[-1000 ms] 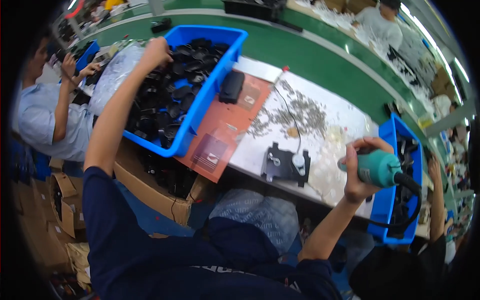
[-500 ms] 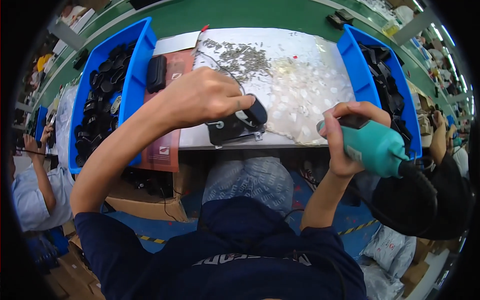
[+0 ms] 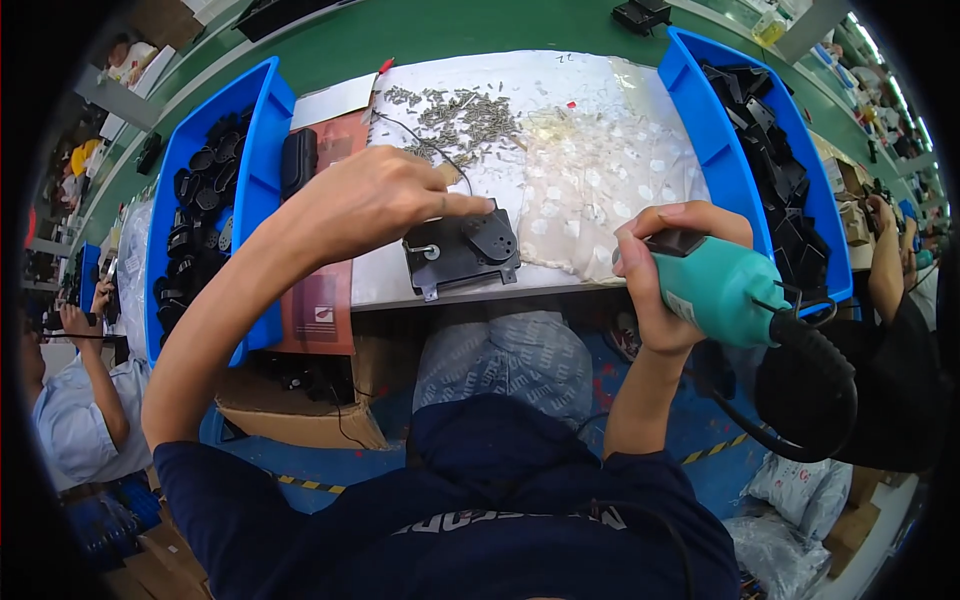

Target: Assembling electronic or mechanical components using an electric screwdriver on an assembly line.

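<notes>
A black boxy device point(image 3: 440, 263) with a thin cable lies at the near edge of the worktable. On its right half a black oval cover point(image 3: 490, 236) with small holes rests flat. My left hand point(image 3: 385, 197) reaches in over the device, index finger stretched to the cover's far edge and the other fingers curled; the thumb is hidden. A metal post point(image 3: 428, 252) stands at the device's left. In my right hand point(image 3: 665, 290) I grip a teal electric screwdriver point(image 3: 718, 290) with a coiled black cord, held up off the table, its tip pointing left.
Loose screws point(image 3: 465, 120) are scattered at the back, beside a clear plastic sheet point(image 3: 590, 190) with white pieces. Blue bins of black parts stand left point(image 3: 262, 150) and right point(image 3: 715, 150). A black case point(image 3: 298, 160) lies by the left bin. Co-workers sit on both sides.
The oval cover was tilted up under my left fingers and now lies flat on the device. My left hand has shifted slightly left; the screwdriver has moved slightly left and down.
</notes>
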{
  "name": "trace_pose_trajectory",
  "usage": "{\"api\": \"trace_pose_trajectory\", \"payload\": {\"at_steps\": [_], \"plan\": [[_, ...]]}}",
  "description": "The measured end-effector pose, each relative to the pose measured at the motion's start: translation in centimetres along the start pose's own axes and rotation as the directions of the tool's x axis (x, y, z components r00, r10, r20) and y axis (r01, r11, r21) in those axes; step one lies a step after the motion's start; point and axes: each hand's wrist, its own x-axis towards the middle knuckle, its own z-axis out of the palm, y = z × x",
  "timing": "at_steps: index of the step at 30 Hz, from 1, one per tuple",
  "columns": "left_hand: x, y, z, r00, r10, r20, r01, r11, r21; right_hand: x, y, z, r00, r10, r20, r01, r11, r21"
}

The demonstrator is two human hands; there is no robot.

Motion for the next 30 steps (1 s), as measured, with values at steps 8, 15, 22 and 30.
{"api": "trace_pose_trajectory", "payload": {"at_steps": [8,15,22,30], "plan": [[0.6,2.9,-0.3,0.858,-0.417,-0.301,0.198,0.808,-0.555,-0.1,-1.5,-0.6,0.983,0.082,-0.165,-0.042,0.971,0.234],[0.2,7.9,1.5,0.822,-0.372,-0.431,0.075,0.821,-0.566,1.7,-4.1,-2.8,0.986,0.078,-0.150,0.074,0.595,0.800],[-0.1,8.9,1.6,0.794,-0.465,-0.392,0.134,0.763,-0.633,2.5,-4.9,-1.0,0.996,0.035,-0.083,0.046,0.589,0.807],[-0.1,8.7,1.8,0.803,-0.441,-0.401,0.119,0.778,-0.617,2.4,-4.9,-1.1,0.996,0.049,-0.076,0.034,0.573,0.819]]}}
